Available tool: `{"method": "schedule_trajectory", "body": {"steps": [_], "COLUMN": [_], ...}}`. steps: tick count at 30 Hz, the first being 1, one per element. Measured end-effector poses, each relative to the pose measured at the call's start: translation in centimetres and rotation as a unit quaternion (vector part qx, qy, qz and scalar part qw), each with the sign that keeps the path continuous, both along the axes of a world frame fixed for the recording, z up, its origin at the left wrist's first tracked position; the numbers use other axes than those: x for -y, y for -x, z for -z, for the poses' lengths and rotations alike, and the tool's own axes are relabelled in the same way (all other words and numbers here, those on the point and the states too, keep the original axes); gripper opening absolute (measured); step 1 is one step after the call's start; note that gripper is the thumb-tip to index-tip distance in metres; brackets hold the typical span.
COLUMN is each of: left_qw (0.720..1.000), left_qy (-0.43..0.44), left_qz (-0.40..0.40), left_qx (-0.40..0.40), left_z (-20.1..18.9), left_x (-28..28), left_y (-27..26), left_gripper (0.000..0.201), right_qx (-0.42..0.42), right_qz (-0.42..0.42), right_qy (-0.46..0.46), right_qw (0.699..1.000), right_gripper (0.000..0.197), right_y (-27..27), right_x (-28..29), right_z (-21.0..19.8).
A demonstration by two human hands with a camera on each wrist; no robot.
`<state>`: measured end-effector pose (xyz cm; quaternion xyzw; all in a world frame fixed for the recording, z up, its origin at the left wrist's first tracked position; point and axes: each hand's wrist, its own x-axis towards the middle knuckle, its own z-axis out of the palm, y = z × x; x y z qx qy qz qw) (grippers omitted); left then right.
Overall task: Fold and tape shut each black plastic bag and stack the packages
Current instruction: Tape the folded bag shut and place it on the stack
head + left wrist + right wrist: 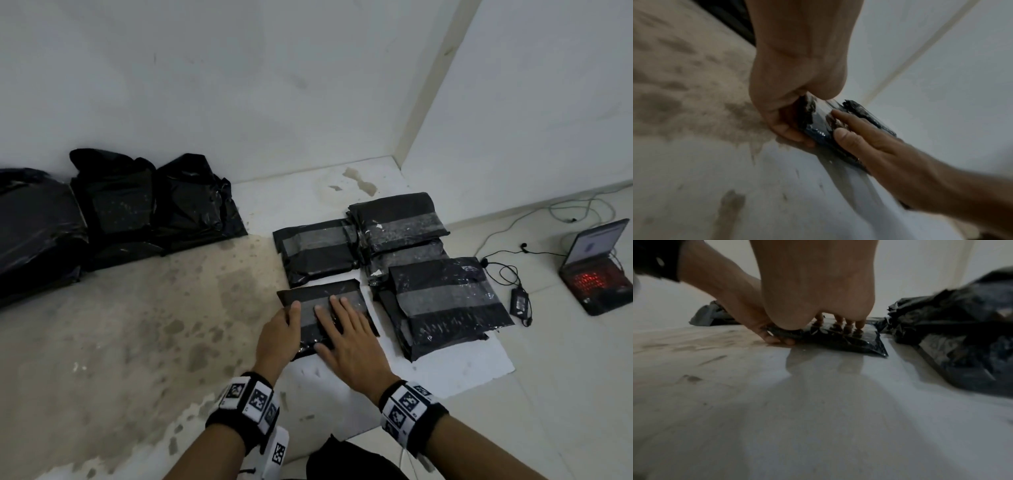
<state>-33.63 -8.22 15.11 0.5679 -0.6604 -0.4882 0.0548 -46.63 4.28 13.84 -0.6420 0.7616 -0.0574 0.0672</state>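
My right hand (346,337) lies flat, fingers straight, pressing the taped package (322,298) on the floor. My left hand (279,337) grips its left edge, fingers curled underneath. Finished packages (445,301) sit just right.

left hand (278,337) grips package (323,296) edge | right hand (346,337) flat on top | taped stacks (442,301) just beside

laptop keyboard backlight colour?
Red glow on the laptop keyboard; head view shows it best.
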Motion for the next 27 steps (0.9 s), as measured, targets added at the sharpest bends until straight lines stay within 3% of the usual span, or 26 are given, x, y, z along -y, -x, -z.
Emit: {"method": "schedule_trajectory", "body": {"steps": [2,3,11,14,16,19,21,24,27], "left_qw": [0.989,0.986,0.989,0.979,0.956,0.907,0.893,0.882,0.865], "left_qy": [0.110,0.124,0.124,0.187,0.278,0.410,0.416,0.382,0.355], "left_qz": [0.017,0.010,-0.035,-0.060,-0.078,-0.001,0.073,0.143,0.185], "left_qx": [0.097,0.107,0.079,0.057,0.048,0.094,0.157,0.238,0.303], "left_z": [-0.7,-0.9,-0.9,-2.6,-4.8,-6.8,-7.3,-6.7,-5.6], "left_x": [0.5,0.9,4.8,8.8,12.2,17.4,20.3,23.2,24.7], "left_y": [-0.5,-1.0,-6.6,-8.1,-8.6,-8.5,-8.0,-7.1,-6.3], "left_gripper": [0.053,0.049,0.043,0.029,0.006,0.056,0.082,0.103,0.106], "right_qx": [-0.003,-0.003,0.015,0.012,0.011,-0.003,-0.012,-0.020,-0.018], "right_qz": [0.018,0.024,0.051,0.056,0.052,0.046,0.041,0.031,0.028], "right_qy": [-0.005,-0.003,-0.013,-0.009,-0.001,0.006,0.010,0.003,-0.004], "right_qw": [1.000,1.000,0.998,0.998,0.999,0.999,0.999,0.999,0.999], "right_gripper": [0.066,0.066,0.064,0.064,0.063,0.064,0.066,0.067,0.067], "right_y": [0.4,0.6,0.9,0.8,0.8,0.9,1.1,1.6,1.8], "right_x": [-0.1,-0.1,1.2,1.3,1.2,0.9,0.9,0.7,0.6], "right_z": [0.1,0.2,-0.6,-0.4,-0.2,0.2,0.4,0.8,1.2]}}
